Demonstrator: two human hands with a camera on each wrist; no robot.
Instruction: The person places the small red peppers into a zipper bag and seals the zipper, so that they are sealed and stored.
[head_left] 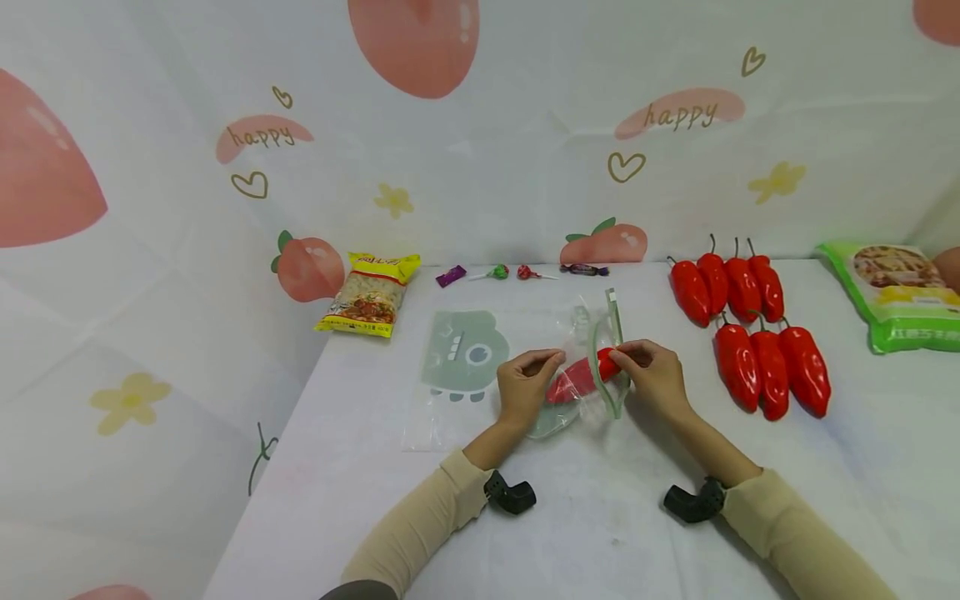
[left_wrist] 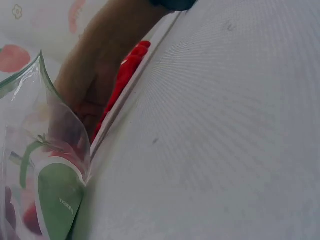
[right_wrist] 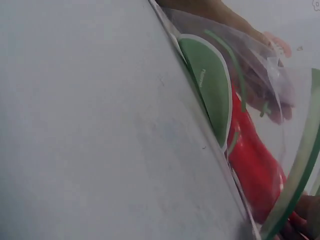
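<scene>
A red pepper (head_left: 573, 382) lies slantwise inside a clear zip bag (head_left: 558, 421) with green print and a green closing strip. My right hand (head_left: 658, 379) pinches the pepper's end at the bag's mouth, where its fingertips meet the strip. On the other side, my left hand (head_left: 522, 387) has thumb and forefinger together on the clear film, near the pepper's far end. Through the film in the right wrist view, the pepper (right_wrist: 255, 160) shows beside a green printed patch (right_wrist: 207, 82). In the left wrist view the bag (left_wrist: 60, 195) bulges upright at the left.
Flat on the table lies another clear bag (head_left: 461, 354) with a green creature print. Several red peppers (head_left: 768, 367) stand in two rows at right, near a green-white packet (head_left: 903, 292). Small sweets (head_left: 498, 272) line the back, and a yellow snack packet (head_left: 367, 296) is at left.
</scene>
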